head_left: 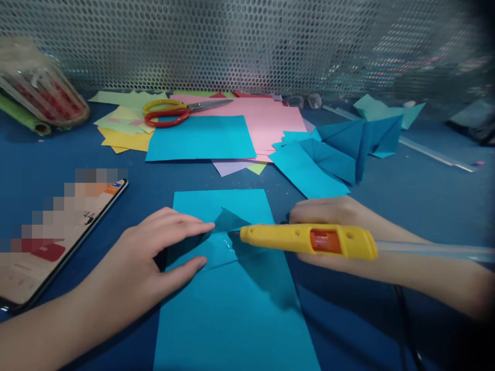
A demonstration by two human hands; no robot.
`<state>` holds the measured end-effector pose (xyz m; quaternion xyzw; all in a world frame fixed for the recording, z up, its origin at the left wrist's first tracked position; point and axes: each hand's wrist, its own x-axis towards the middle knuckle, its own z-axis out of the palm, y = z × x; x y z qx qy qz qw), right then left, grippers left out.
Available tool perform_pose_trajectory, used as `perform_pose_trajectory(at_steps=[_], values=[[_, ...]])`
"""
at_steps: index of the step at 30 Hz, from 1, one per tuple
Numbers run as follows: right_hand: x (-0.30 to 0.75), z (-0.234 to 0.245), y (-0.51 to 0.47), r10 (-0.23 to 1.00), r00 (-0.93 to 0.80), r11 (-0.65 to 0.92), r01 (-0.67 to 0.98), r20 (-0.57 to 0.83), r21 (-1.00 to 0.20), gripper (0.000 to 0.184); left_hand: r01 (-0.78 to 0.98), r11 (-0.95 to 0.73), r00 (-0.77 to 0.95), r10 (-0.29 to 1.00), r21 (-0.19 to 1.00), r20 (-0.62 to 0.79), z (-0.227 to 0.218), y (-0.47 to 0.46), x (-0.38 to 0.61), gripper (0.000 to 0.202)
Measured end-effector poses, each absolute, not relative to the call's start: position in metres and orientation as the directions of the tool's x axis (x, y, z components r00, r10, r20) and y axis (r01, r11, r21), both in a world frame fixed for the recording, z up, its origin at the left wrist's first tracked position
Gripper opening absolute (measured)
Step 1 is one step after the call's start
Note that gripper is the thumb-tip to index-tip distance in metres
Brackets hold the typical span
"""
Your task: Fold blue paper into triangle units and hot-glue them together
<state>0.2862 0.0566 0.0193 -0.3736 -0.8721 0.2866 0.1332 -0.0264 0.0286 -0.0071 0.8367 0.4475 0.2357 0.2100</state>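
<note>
My right hand (332, 216) is closed round a yellow hot glue gun (278, 237), its nozzle pointing left, low over a blue sheet of paper (232, 319). A clear glue stick (433, 250) sticks out of the gun's back end. Beneath the nozzle, a folded blue flap (220, 255) on the sheet carries a shiny streak of glue (229, 245). My left hand (154, 257) lies on the sheet's left side, fingers stretched and thumb apart, its fingertips touching the flap. The grip on the gun's handle is mostly hidden behind its body.
Behind the sheet lie red-and-yellow-handled scissors (185, 111), a blue paper (201, 139), pink sheets (274, 118) and a folded blue paper piece (340, 149). A phone (65, 242) rests at left, near a jar (42, 82) and green roll (23, 113). A black cord (404, 314) hangs at right.
</note>
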Motion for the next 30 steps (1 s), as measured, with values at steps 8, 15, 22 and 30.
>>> perform_pose_trajectory(at_steps=[8, 15, 22, 30], values=[[0.281, 0.023, 0.055, 0.712, -0.702, 0.521, 0.55, -0.023, -0.652, 0.028, 0.669, -0.511, 0.502, 0.846, 0.54, 0.179, 0.001, 0.029, -0.026, 0.029], [0.279, 0.021, 0.055, 0.706, -0.708, 0.571, 0.567, 0.003, -0.594, 0.019, 0.666, -0.508, 0.496, 0.849, 0.546, 0.184, -0.001, 0.028, -0.025, 0.029], [0.279, 0.033, 0.059, 0.702, -0.705, 0.493, 0.585, -0.103, -0.644, 0.026, 0.658, -0.514, 0.507, 0.843, 0.551, 0.181, -0.001, 0.029, -0.026, 0.03], [0.282, 0.032, 0.056, 0.725, -0.676, 0.459, 0.616, -0.13, -0.64, 0.029, 0.668, -0.503, 0.504, 0.848, 0.548, 0.164, -0.002, 0.028, -0.03, 0.032]])
